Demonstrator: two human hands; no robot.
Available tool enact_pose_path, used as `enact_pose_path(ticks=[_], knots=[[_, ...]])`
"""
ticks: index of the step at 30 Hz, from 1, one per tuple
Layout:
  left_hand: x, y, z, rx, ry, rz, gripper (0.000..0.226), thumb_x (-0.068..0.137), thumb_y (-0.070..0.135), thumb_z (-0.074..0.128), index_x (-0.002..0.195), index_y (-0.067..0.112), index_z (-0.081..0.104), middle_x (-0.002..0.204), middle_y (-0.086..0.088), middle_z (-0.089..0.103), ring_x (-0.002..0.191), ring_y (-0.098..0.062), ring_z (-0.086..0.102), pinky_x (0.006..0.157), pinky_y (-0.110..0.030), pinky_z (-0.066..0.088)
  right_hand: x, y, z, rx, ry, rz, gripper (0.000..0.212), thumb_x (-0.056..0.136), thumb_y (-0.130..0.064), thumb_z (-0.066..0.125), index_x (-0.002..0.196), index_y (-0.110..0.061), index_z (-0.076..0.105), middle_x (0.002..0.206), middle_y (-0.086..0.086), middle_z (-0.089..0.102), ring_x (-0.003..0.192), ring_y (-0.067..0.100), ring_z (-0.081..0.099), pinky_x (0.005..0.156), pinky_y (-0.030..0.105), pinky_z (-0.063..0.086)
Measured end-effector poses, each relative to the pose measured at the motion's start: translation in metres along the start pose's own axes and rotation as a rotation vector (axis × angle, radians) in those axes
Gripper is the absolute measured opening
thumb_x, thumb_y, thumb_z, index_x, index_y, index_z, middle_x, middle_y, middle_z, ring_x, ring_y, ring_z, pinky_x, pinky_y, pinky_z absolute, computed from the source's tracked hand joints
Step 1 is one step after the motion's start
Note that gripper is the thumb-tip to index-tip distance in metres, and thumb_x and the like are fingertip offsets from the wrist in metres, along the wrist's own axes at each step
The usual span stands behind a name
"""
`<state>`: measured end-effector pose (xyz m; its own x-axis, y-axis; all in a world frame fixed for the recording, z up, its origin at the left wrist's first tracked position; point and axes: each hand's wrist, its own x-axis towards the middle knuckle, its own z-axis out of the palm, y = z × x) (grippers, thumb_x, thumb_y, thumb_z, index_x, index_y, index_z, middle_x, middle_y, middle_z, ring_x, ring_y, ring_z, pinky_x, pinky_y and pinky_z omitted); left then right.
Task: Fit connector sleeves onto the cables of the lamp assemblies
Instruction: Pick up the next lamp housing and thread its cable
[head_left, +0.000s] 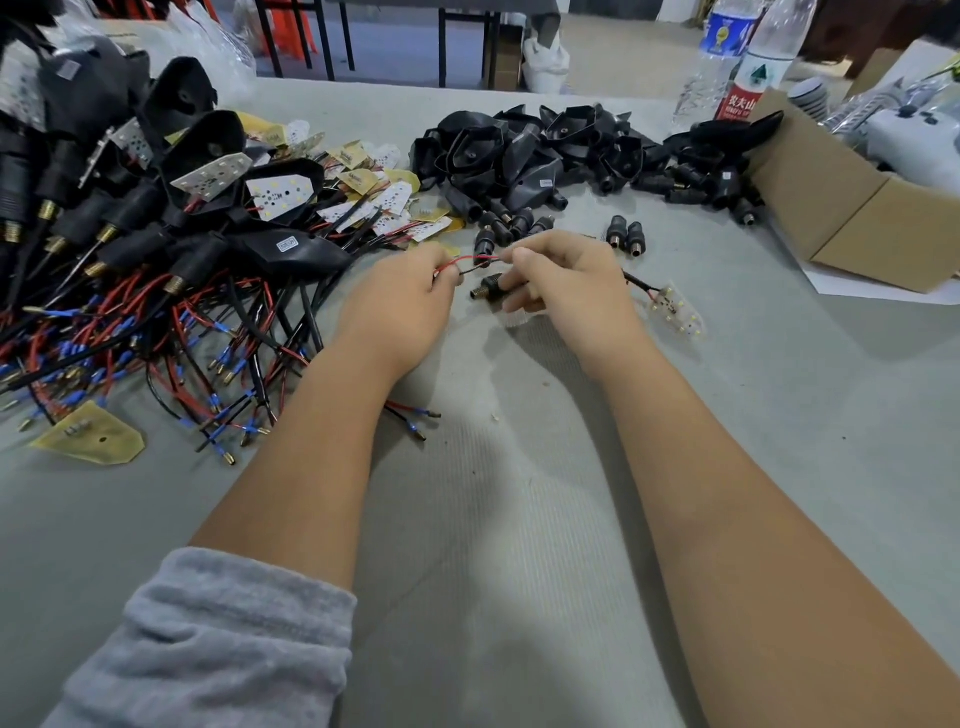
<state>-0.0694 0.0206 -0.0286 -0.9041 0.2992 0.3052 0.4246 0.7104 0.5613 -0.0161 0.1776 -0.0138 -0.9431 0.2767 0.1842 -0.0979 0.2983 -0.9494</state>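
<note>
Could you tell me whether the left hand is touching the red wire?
Touching: the head view shows the left hand pinching the red wire between its fingertips, with no gap visible.

Even, soft indoor light falls from above and ahead, leaving the grey table (519, 519) moderately bright. Diffuse shadows pool beneath both forearms, spreading toward 6 o'clock. Faint glare marks the plastic bottles (748, 62) at 1 o'clock. Wide-angle distortion curves the edges; the circuit board (678, 310) near centre is slightly blurred
</note>
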Motion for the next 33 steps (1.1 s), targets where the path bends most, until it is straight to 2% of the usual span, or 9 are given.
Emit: enact_pose_path(ticks=[5,8,11,15,18,21,26,31,33], knots=[[-0.001,0.007,0.003,-0.211,0.053,0.206,0.016,0.1,0.02,0.047,0.099,0.014,0.063,0.083,0.0,0.059,0.083,-0.018,0.052,0.077,-0.041,0.043,-0.002,-0.001,0.005,-0.128,-0.094,-0.017,0.028,0.097,-0.017,0.054,0.086,0.002,0.071,0.069,0.005,0.063,0.046,0.003,0.044,0.055,0.023,0.038],[0.002,0.014,0.005,-0.201,0.043,0.336,0.019,0.098,0.015,0.051,0.101,0.006,0.068,0.096,-0.015,0.06,0.096,-0.026,0.051,0.087,-0.037,0.04,-0.001,-0.003,0.006,0.171,-0.09,0.054,0.018,0.098,-0.013,0.053,0.089,-0.005,0.066,0.068,0.007,0.055,0.047,0.007,0.041,0.047,0.02,0.026],[0.002,0.018,0.008,-0.173,0.052,0.334,0.019,0.099,0.016,0.051,0.1,0.003,0.065,0.102,-0.012,0.054,0.104,-0.028,0.048,0.091,-0.032,0.037,0.001,0.0,0.002,0.369,-0.062,0.091,0.018,0.099,-0.012,0.053,0.095,-0.003,0.067,0.063,0.001,0.045,0.054,0.011,0.032,0.051,0.025,0.016],[-0.002,0.018,0.012,-0.083,-0.069,0.271,0.023,0.101,0.018,0.046,0.094,-0.002,0.056,0.098,-0.008,0.047,0.101,-0.03,0.047,0.087,-0.036,0.037,0.002,0.002,-0.001,0.381,-0.017,0.088,0.029,0.1,-0.014,0.052,0.076,-0.017,0.068,0.063,-0.001,0.043,0.048,0.009,0.034,0.047,0.02,0.026],[-0.005,0.018,0.011,-0.064,-0.139,0.183,0.028,0.103,0.022,0.039,0.097,0.001,0.057,0.097,-0.013,0.058,0.095,-0.031,0.052,0.087,-0.047,0.042,0.002,0.001,-0.002,0.476,-0.01,0.128,0.023,0.1,-0.01,0.048,0.087,-0.012,0.066,0.073,0.003,0.054,0.048,0.01,0.047,0.05,0.021,0.039],[-0.006,0.021,0.011,-0.029,-0.144,0.149,0.027,0.104,0.02,0.035,0.093,0.004,0.053,0.094,-0.012,0.058,0.094,-0.032,0.053,0.085,-0.048,0.042,0.002,-0.002,-0.004,0.621,-0.067,0.154,0.019,0.098,-0.004,0.044,0.101,-0.006,0.063,0.078,0.006,0.055,0.055,0.014,0.055,0.057,0.025,0.044],[-0.004,0.023,0.01,0.02,-0.177,0.157,0.023,0.103,0.015,0.038,0.097,0.002,0.056,0.095,-0.014,0.058,0.093,-0.034,0.053,0.085,-0.05,0.043,-0.002,-0.004,-0.002,0.595,-0.165,0.132,0.015,0.099,-0.01,0.051,0.1,-0.005,0.065,0.062,-0.002,0.061,0.056,0.01,0.057,0.058,0.021,0.045],[-0.003,0.021,0.012,0.107,-0.109,0.201,0.027,0.099,0.023,0.043,0.084,0.009,0.061,0.086,-0.008,0.059,0.09,-0.031,0.054,0.074,-0.042,0.042,0.002,-0.001,0.0,0.58,-0.051,0.12,0.02,0.101,-0.009,0.048,0.086,-0.005,0.062,0.063,0.003,0.056,0.05,0.008,0.055,0.053,0.02,0.046],[0.0,0.016,0.013,0.178,-0.028,0.111,0.028,0.095,0.03,0.047,0.09,0.012,0.068,0.096,-0.009,0.061,0.103,-0.031,0.052,0.079,-0.039,0.042,0.005,0.002,-0.003,0.547,0.024,0.119,0.022,0.101,-0.01,0.049,0.084,-0.007,0.062,0.065,0.003,0.056,0.052,0.009,0.056,0.054,0.021,0.048]])
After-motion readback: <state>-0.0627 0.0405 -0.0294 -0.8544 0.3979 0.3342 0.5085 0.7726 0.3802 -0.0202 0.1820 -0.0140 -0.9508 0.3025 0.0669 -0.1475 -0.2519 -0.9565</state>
